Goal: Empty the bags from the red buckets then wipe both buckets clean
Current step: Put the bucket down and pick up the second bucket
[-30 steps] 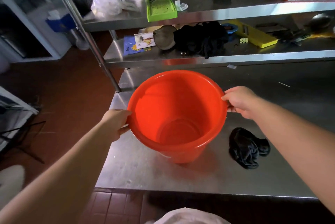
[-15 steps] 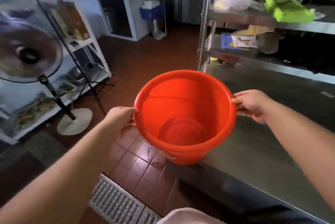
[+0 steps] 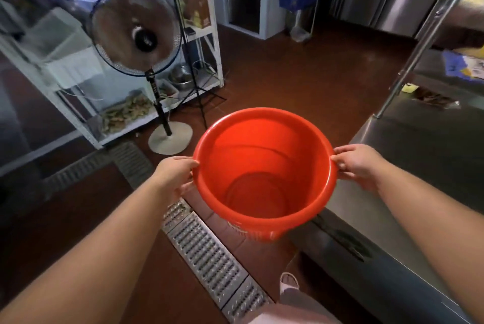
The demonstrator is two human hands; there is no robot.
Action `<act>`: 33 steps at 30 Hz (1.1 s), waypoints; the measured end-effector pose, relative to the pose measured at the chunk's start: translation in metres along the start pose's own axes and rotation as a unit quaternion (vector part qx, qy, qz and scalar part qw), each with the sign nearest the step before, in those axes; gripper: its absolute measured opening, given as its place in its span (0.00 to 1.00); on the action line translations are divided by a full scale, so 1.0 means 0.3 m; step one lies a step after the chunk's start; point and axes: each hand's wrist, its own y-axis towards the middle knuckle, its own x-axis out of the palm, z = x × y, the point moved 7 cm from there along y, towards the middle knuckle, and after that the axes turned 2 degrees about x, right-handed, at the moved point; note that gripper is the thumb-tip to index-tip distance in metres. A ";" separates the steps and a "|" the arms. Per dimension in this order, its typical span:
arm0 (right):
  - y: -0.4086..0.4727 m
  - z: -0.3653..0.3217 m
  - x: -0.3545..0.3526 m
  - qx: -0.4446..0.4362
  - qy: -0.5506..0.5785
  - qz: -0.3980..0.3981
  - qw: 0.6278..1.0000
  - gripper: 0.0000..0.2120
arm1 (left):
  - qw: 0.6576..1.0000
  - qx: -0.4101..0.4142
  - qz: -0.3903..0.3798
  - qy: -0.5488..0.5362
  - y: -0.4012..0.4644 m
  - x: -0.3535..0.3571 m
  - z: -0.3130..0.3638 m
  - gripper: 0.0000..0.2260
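Red bucket point(image 3: 264, 166) held upright above floor drain grate point(image 3: 209, 255), left hand point(image 3: 174, 175) and right hand point(image 3: 357, 164) gripped opposite rim edges, steel counter point(image 3: 419, 156) just beside.

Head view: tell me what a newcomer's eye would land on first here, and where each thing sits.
The bright red bucket dominates the centre, open and empty, held in the air above the floor by the left hand and right hand gripping opposite sides of its rim. Behind it to the left stands a pedestal fan, and a metal floor drain grate runs beneath the bucket, beside the steel counter on the right.
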 end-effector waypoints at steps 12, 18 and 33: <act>0.481 -0.069 0.233 0.033 0.011 -0.025 0.999 0.10 | 0.995 -0.068 0.004 0.071 0.438 0.064 0.117 0.08; 0.776 -0.070 0.239 0.078 0.028 -0.018 0.996 0.11 | 0.989 -0.091 -0.010 0.120 0.686 0.213 0.212 0.09; 1.154 0.219 0.246 0.233 0.086 0.166 0.954 0.07 | 0.929 -0.127 -0.143 0.315 1.454 0.694 0.152 0.12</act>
